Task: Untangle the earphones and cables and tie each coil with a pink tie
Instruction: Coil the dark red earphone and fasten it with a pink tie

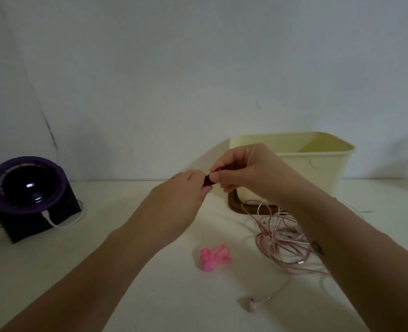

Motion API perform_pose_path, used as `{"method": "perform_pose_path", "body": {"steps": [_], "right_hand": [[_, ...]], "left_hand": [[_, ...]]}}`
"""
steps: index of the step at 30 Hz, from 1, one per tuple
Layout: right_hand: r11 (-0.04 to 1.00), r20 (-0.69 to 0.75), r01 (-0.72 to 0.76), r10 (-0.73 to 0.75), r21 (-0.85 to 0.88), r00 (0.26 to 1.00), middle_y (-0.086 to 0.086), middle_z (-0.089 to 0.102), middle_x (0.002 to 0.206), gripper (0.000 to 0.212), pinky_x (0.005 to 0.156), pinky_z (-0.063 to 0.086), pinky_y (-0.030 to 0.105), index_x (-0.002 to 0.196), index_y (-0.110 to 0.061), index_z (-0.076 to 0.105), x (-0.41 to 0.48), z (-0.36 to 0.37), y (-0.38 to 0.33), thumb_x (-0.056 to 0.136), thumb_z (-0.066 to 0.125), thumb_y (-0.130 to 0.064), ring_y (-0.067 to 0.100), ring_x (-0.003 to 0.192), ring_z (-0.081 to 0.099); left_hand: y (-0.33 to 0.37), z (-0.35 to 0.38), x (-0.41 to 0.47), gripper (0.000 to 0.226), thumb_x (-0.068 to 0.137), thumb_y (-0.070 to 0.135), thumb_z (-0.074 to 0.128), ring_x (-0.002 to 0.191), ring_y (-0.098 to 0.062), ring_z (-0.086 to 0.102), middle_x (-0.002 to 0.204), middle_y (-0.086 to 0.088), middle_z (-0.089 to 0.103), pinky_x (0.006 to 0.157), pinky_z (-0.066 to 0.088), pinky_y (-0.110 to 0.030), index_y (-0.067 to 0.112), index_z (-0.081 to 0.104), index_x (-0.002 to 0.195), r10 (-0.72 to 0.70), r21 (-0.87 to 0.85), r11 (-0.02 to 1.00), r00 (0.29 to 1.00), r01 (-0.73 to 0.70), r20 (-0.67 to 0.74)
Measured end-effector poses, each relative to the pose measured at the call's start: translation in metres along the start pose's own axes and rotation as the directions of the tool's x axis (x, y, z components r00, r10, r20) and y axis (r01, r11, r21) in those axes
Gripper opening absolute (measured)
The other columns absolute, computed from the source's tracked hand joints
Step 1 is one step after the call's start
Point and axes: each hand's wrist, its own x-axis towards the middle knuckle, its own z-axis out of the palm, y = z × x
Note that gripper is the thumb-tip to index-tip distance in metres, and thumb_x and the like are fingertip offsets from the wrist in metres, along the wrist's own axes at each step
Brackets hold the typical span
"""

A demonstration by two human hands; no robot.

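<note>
Head view: mid-frame, left hand and right hand each pinch an end of a small dark-red piece, probably prying a tie open. The tangled pink earphones and cables wait lower right on the bench, with spare pink ties near them, handy for later

Lying tangled at right: pink and white cables. Trailing nearer: earbud. Sitting bunched just left: pink ties.
</note>
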Motion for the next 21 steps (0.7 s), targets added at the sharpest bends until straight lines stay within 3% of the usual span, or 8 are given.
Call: {"method": "perform_pose_path", "body": {"steps": [3, 5, 7, 9, 11, 14, 18, 21], "right_hand": [[0.992, -0.034, -0.047, 0.043, -0.115, 0.998, -0.007, 0.068, 0.089, 0.020, 0.063, 0.053, 0.020, 0.096, -0.020, 0.065, -0.006, 0.010, 0.003, 0.080, 0.075, -0.015, 0.009, 0.064, 0.067], [0.940, -0.036, -0.014, 0.002, -0.341, 0.999, -0.010, 0.064, 0.085, 0.019, 0.062, 0.049, 0.020, 0.092, -0.022, 0.064, -0.020, 0.017, 0.009, 0.078, 0.076, -0.021, 0.006, 0.062, 0.062], [0.821, 0.106, 0.055, 0.007, -0.569, 0.994, -0.013, 0.061, 0.072, 0.008, 0.062, 0.048, 0.016, 0.085, -0.022, 0.067, -0.039, 0.028, 0.016, 0.080, 0.073, -0.023, 0.002, 0.061, 0.058], [0.696, 0.261, 0.132, 0.082, -0.706, 0.962, -0.016, 0.056, 0.071, 0.008, 0.065, 0.047, 0.013, 0.091, -0.023, 0.070, -0.058, 0.043, 0.027, 0.085, 0.066, -0.027, 0.001, 0.064, 0.055], [0.623, 0.294, 0.168, 0.104, -0.764, 0.950, -0.012, 0.054, 0.080, 0.012, 0.067, 0.045, 0.019, 0.095, -0.021, 0.068, -0.068, 0.052, 0.040, 0.088, 0.061, -0.027, 0.004, 0.070, 0.051], [0.622, 0.188, 0.112, 0.057, -0.775, 0.980, -0.002, 0.057, 0.087, 0.017, 0.068, 0.045, 0.029, 0.094, -0.014, 0.064, -0.073, 0.059, 0.050, 0.086, 0.060, -0.029, 0.014, 0.076, 0.054], [0.646, 0.057, 0.012, 0.050, -0.763, 0.997, -0.005, 0.057, 0.075, 0.028, 0.061, 0.044, 0.030, 0.081, -0.018, 0.057, -0.071, 0.066, 0.056, 0.080, 0.065, -0.045, 0.013, 0.067, 0.052], [0.661, 0.019, -0.010, 0.037, -0.750, 0.999, -0.006, 0.057, 0.068, 0.030, 0.061, 0.048, 0.031, 0.074, -0.021, 0.053, -0.067, 0.067, 0.062, 0.079, 0.066, -0.047, 0.013, 0.064, 0.055]], "left_hand": [[-0.013, 0.010, -0.019, 0.024, 0.100, 0.029, 0.034, 0.078, -0.017, 0.060, 0.081, 0.005, 0.059, 0.073, 0.048, -0.035, 0.022, 0.046, 0.081, -0.149, -0.347, 0.918, 0.977, 0.193, 0.150], [-0.020, 0.019, -0.031, 0.028, 0.101, 0.025, 0.036, 0.068, -0.007, 0.061, 0.075, 0.006, 0.061, 0.070, 0.053, -0.029, 0.019, 0.051, 0.077, -0.229, -0.570, 0.740, 0.931, 0.356, 0.283], [-0.021, 0.025, -0.038, 0.029, 0.101, 0.021, 0.035, 0.066, -0.006, 0.060, 0.078, 0.003, 0.062, 0.064, 0.052, -0.024, 0.013, 0.053, 0.080, -0.245, -0.673, 0.579, 0.886, 0.460, 0.394], [-0.018, 0.029, -0.043, 0.027, 0.102, 0.021, 0.035, 0.067, -0.009, 0.061, 0.084, 0.002, 0.066, 0.060, 0.050, -0.022, 0.011, 0.055, 0.085, -0.217, -0.713, 0.497, 0.867, 0.494, 0.449], [-0.015, 0.034, -0.047, 0.027, 0.102, 0.024, 0.035, 0.067, -0.009, 0.062, 0.088, 0.003, 0.069, 0.059, 0.050, -0.021, 0.012, 0.055, 0.089, -0.177, -0.736, 0.474, 0.871, 0.483, 0.458], [-0.011, 0.043, -0.054, 0.027, 0.102, 0.025, 0.035, 0.069, -0.010, 0.064, 0.093, 0.003, 0.071, 0.065, 0.053, -0.027, 0.014, 0.057, 0.090, -0.149, -0.745, 0.508, 0.896, 0.432, 0.418], [-0.011, 0.051, -0.057, 0.025, 0.101, 0.024, 0.036, 0.072, -0.012, 0.065, 0.093, 0.003, 0.069, 0.078, 0.056, -0.033, 0.014, 0.056, 0.090, -0.156, -0.784, 0.476, 0.915, 0.399, 0.371], [-0.013, 0.057, -0.060, 0.024, 0.101, 0.022, 0.037, 0.070, -0.011, 0.064, 0.092, 0.004, 0.070, 0.078, 0.056, -0.032, 0.012, 0.056, 0.093, -0.172, -0.815, 0.431, 0.921, 0.389, 0.349]]}}
